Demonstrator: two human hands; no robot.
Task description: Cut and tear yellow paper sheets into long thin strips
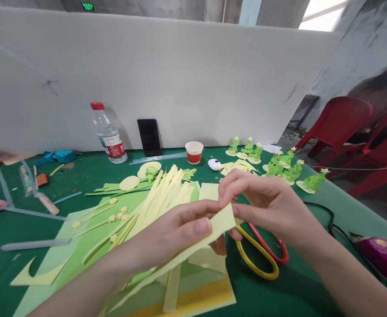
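Note:
A pale yellow paper strip slants up across the middle of the head view. My left hand pinches it, thumb on top and fingers behind. At its upper end, my right hand is closed on the paper with thumb and fingertips. Just below my right hand lie scissors with one yellow and one red handle loop, their blades hidden. Under my hands are green paper sheets and a pile of cut yellow strips. Small folded paper stars lie to the left, some on thin strips.
Green spiral paper trees stand at the back right. Along the white board are a water bottle, a phone and a paper cup. A purple tool lies far right; red chairs stand beyond.

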